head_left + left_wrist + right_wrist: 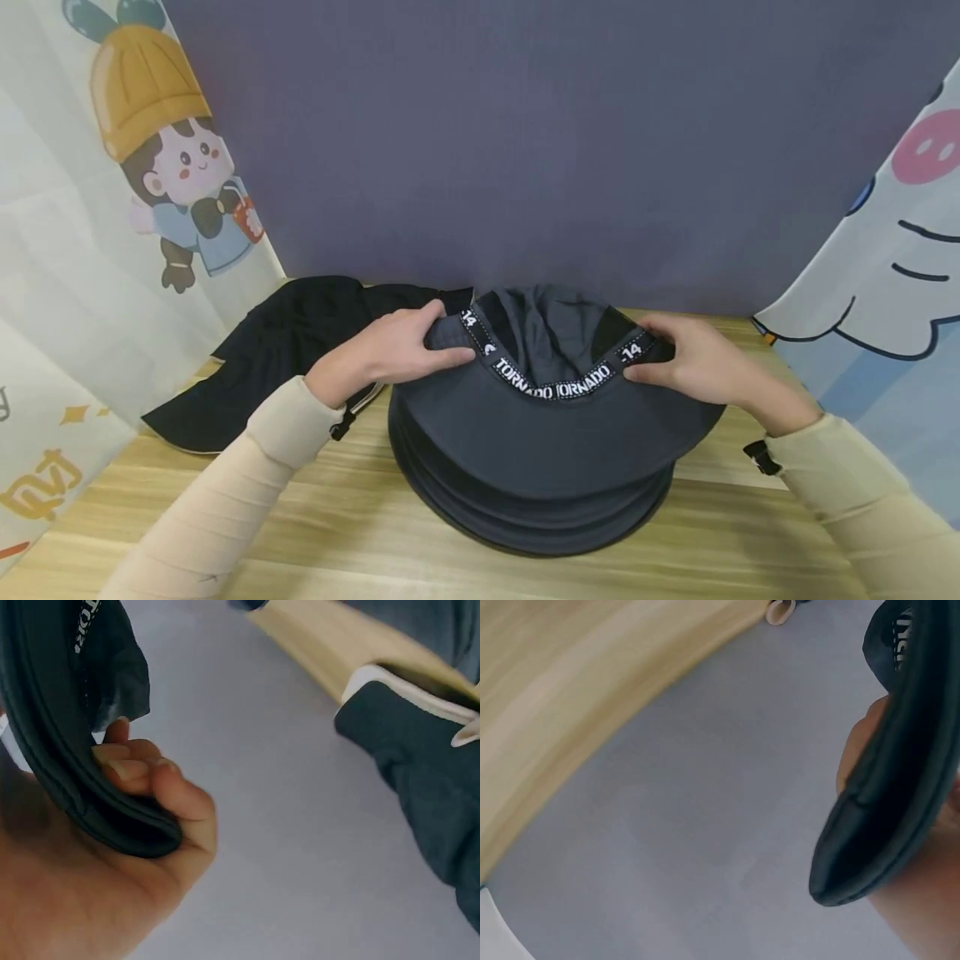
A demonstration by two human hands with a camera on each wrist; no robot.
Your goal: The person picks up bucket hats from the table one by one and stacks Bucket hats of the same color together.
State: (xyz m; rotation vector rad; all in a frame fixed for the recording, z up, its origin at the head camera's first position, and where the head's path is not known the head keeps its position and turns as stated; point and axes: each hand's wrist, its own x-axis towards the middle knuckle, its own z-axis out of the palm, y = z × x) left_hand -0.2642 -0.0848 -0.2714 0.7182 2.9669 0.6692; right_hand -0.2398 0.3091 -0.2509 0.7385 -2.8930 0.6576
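Note:
Both hands grip a dark grey cap [555, 442] by its two sides, thumbs over the inner band and fingers round the outside. Its wide brim faces down towards the person, and white TORNADO lettering runs along the inner band. My left hand [390, 342] is at the left end of the band; in the left wrist view its fingers [184, 791] curl round the cap's folded edge [75, 787]. The right hand [697, 358] holds the opposite end, partly hidden behind the cap's edge [885, 795] in the right wrist view. Several similar brims [536, 542] are layered below the held cap.
A black cloth hat [247, 383] lies on the wooden table [315, 533] to the left, partly behind the left hand. A grey panel [525, 150] stands at the back. Printed curtains hang at the left [60, 250] and right [885, 300]. Black buckled straps hang near both wrists.

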